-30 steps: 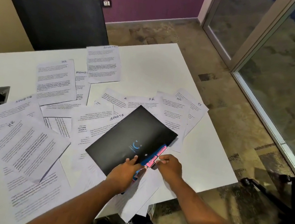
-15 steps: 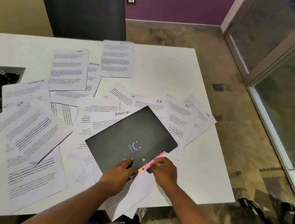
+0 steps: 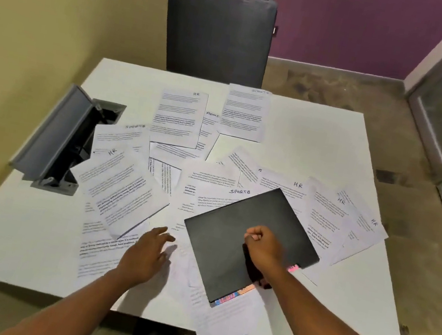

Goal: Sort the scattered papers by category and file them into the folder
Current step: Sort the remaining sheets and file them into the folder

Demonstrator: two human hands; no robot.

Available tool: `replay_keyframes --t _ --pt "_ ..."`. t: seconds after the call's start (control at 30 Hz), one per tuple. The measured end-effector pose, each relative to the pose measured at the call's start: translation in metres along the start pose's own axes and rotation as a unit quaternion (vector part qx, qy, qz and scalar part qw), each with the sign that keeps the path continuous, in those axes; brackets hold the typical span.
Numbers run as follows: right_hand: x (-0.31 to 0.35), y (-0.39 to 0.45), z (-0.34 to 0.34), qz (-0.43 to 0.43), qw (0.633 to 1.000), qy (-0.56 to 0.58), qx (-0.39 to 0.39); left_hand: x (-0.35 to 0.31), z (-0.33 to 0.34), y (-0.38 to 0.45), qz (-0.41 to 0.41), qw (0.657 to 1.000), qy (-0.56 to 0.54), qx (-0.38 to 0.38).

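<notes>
Nearest the person's plaid-clad lap, a few loose sheets (image 3: 218, 326) hang over the front edge of the white table (image 3: 321, 143). Just above them lies the black folder (image 3: 232, 246), closed and flat, angled across the pile, with coloured divider tabs (image 3: 235, 295) peeking out along its near right edge. The right hand (image 3: 262, 247) sits over the folder's cover, fingers curled into a loose fist; whether it pinches anything I cannot tell, nothing shows between the fingers. The left hand (image 3: 146, 256) is off the folder, fingers straight and spread, resting on or just over the papers beside the folder's left corner, holding nothing.

Further out, the scattered papers (image 3: 127, 189) fan across the middle of the table, overlapping each other, some tucked under the folder. Handwritten headings show: a SPORTS sheet (image 3: 209, 194) touching the folder's upper edge, HR sheets (image 3: 323, 215) to the right, another HR page (image 3: 178, 117) and a SPORTS page (image 3: 245, 112) near the far side. An open grey cable box (image 3: 53, 138) is set into the table on the left. Beyond, a dark chair (image 3: 217, 31) is pushed in.

By my reading, sorting has hardly begun: nothing is stacked by heading yet. The next move calls for that left hand to gather one sheet and match it with others of its heading before the folder is opened.
</notes>
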State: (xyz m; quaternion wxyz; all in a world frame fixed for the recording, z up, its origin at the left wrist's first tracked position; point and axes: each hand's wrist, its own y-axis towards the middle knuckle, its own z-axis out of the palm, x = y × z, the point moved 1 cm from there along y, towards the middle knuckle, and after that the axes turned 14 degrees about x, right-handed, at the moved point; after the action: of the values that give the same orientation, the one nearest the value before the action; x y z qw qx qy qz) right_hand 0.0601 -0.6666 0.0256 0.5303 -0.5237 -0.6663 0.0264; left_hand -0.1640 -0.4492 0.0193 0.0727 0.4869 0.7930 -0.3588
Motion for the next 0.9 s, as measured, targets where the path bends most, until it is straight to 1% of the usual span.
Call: replay_keyframes --t 0.07,0.2,0.27,0.37,0.43,0.57,0.7,0.77,0.83,0.9 --pt "0.020 0.016 0.007 -0.003 1.000 -0.016 0.008 0.026 -0.019 0.005 -0.008 0.999 -0.021 -0.028" --pt "0.069 0.051 0.018 -0.003 0.999 -0.032 0.026 0.090 -0.053 0.031 -0.037 0.997 -0.055 -0.042" --pt "0.099 0.066 0.025 -0.007 0.998 -0.042 0.035 0.123 -0.071 0.049 -0.047 0.996 -0.050 -0.051" --pt "0.138 0.091 0.038 0.008 0.999 0.004 0.041 0.161 -0.095 0.070 -0.055 0.997 -0.029 -0.035" --pt "0.161 0.112 0.049 0.027 0.999 -0.002 0.024 0.183 -0.111 0.082 -0.060 0.998 -0.020 -0.016" --pt "0.197 0.157 0.068 0.043 0.999 -0.009 0.009 0.207 -0.135 0.100 -0.079 0.996 0.011 0.044" --pt "0.223 0.203 0.086 0.051 0.997 -0.059 -0.024 0.225 -0.140 0.112 -0.087 0.989 0.066 0.104" --pt "0.232 0.224 0.094 0.073 0.993 -0.081 -0.033 0.232 -0.136 0.115 -0.082 0.988 0.083 0.103" --pt "0.237 0.241 0.100 0.118 0.988 -0.092 -0.036 0.233 -0.131 0.116 -0.072 0.989 0.101 0.081" --pt "0.244 0.251 0.108 0.162 0.980 -0.107 -0.039 0.235 -0.129 0.116 -0.076 0.989 0.106 0.075"
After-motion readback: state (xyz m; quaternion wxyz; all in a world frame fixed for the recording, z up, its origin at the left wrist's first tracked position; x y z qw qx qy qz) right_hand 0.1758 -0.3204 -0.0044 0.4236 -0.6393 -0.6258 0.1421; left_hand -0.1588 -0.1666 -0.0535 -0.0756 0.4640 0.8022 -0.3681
